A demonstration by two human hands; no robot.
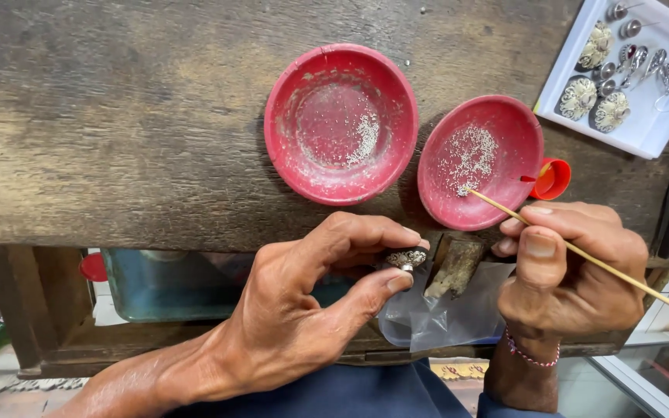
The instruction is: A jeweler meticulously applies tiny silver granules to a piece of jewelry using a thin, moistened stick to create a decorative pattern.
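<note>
1. The left hand [311,302] pinches a small silver ornament [406,258] between thumb and forefinger, just below the front edge of the wooden worktop [118,116].
2. The right hand [574,267] is closed on a thin wooden stick [582,254], gripped between thumb and fingers like a pen.
3. The stick's tip rests inside the right red dish [480,161], touching or just above a scatter of tiny pale granules [470,155].
4. The left red dish [340,122] stands beside it on the worktop, the 2 rims nearly touching; it holds a smaller patch of the same granules.
5. A small red cap [553,179] lies against the right dish's far rim.
6. A worn wooden peg [455,267] juts from the worktop's edge between the 2 hands, just beside the ornament.
7. A clear plastic bag [443,317] hangs below the peg.
8. A white tray [644,128] in the upper right corner carries several round filigree pieces [578,97] and smaller silver parts.
9. A beaded bracelet [532,358] circles the right wrist.
</note>
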